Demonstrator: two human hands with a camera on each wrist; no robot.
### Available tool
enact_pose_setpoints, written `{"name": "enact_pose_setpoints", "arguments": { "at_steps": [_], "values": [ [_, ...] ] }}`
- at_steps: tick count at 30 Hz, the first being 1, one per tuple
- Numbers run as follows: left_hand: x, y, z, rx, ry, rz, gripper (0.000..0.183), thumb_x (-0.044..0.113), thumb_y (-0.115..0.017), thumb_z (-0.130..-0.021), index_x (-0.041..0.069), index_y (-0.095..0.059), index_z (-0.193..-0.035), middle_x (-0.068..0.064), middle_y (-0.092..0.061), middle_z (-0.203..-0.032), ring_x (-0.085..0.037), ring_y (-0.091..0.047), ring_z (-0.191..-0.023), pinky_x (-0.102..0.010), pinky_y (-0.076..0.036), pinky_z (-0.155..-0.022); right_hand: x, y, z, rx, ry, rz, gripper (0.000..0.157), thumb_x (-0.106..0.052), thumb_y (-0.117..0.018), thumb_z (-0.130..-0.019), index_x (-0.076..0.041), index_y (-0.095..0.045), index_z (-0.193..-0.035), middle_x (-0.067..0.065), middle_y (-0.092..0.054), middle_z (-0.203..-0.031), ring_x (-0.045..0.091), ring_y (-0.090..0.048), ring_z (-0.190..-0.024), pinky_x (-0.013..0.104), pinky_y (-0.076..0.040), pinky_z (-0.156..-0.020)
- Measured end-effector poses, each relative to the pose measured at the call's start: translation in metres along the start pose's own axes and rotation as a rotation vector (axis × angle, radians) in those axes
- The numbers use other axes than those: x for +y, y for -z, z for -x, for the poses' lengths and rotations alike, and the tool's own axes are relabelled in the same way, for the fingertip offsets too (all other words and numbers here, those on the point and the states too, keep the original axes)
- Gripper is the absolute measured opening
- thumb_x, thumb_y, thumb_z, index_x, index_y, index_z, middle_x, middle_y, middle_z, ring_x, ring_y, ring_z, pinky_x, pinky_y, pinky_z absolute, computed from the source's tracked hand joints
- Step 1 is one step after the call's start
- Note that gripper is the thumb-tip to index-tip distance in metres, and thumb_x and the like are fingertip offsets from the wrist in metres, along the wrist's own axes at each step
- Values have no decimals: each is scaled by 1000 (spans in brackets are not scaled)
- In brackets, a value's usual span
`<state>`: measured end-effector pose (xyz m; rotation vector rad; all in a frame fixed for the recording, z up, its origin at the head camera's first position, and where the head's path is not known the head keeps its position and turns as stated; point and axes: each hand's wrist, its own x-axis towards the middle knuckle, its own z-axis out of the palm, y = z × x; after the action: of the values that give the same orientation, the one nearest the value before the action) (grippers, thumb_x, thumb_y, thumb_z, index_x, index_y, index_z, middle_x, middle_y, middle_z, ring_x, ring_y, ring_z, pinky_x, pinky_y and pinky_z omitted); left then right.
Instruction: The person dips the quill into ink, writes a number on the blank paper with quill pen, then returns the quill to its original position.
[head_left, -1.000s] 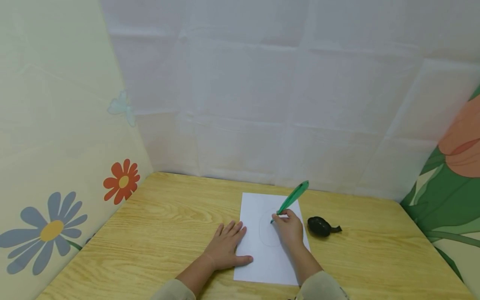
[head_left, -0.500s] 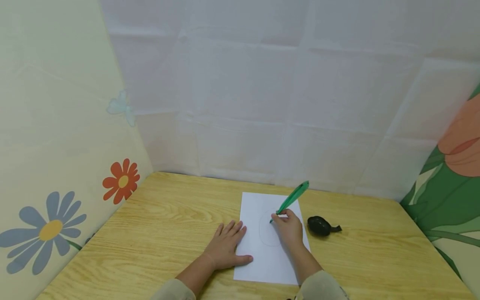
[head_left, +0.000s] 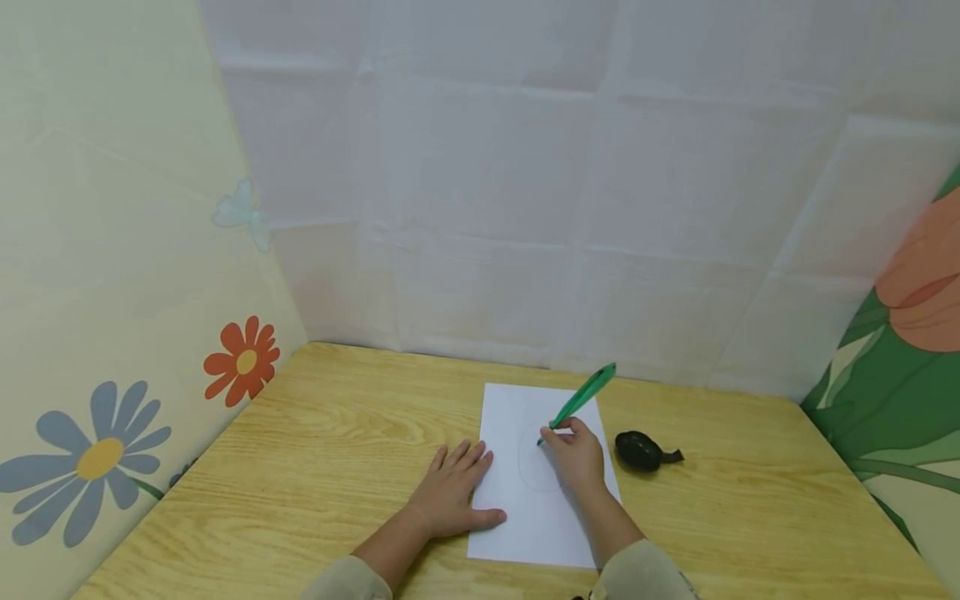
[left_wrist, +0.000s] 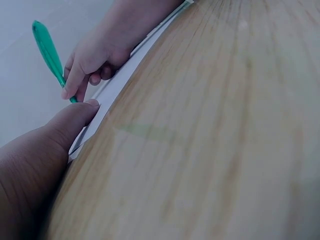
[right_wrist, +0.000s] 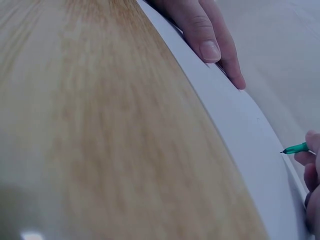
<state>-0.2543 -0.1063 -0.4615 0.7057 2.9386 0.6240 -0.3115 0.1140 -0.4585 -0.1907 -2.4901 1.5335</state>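
Observation:
A white sheet of paper [head_left: 525,537] lies on the wooden table, with a thin, faint, rounded outline [head_left: 520,467] drawn on it. My right hand [head_left: 579,458] pinches a green leaf-shaped pen [head_left: 588,392] near its lower end. The pen leans up and to the right, its dark tip [right_wrist: 283,152] right at the paper inside the outline. Spread flat, my left hand [head_left: 450,496] rests across the sheet's left edge, thumb and fingertips on the paper. The left wrist view shows the green pen [left_wrist: 47,50] beyond my left thumb [left_wrist: 75,120].
To the right of the paper sits a dark, glossy, rounded object [head_left: 637,452] with a short tail. Bare wood [head_left: 360,417] shows left of the sheet. A pale cloth [head_left: 480,208] hangs behind the table, and flower-printed cloths [head_left: 97,458] stand at both sides.
The pen tip and my right fingers have shifted very slightly to the left. My left hand and the paper stay in place.

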Motion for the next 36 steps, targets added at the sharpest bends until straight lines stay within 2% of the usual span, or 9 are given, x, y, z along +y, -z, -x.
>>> {"name": "enact_pose_setpoints", "arguments": {
  "at_steps": [15,26,36],
  "values": [
    [-2,0,0,3,-2,-5,93,69,-58,-83,8,-38,-151,-11,-32,-160,-35,-22,-150,-61,-10,-120,-3,-3,2,-22,-28,-25,20,-25,-73,-87,-7,-65,-94,10,-75,-82,9,-62,-64,24,-45,-57],
    [-3,-3,0,18,-6,-5,94,69,-58,-82,8,-39,-150,-11,-32,-160,-35,-22,-150,-60,-10,-120,-6,-3,4,-30,-6,-13,21,-24,-73,-88,-6,-65,-95,11,-75,-82,8,-62,-65,25,-45,-58],
    [-1,2,3,17,-11,5,93,68,-59,-82,8,-39,-150,-12,-33,-159,-35,-23,-150,-60,-11,-120,-6,-5,5,-44,8,-22,23,-24,-73,-87,-5,-65,-96,11,-76,-82,7,-61,-65,25,-45,-59]
  ]
}}
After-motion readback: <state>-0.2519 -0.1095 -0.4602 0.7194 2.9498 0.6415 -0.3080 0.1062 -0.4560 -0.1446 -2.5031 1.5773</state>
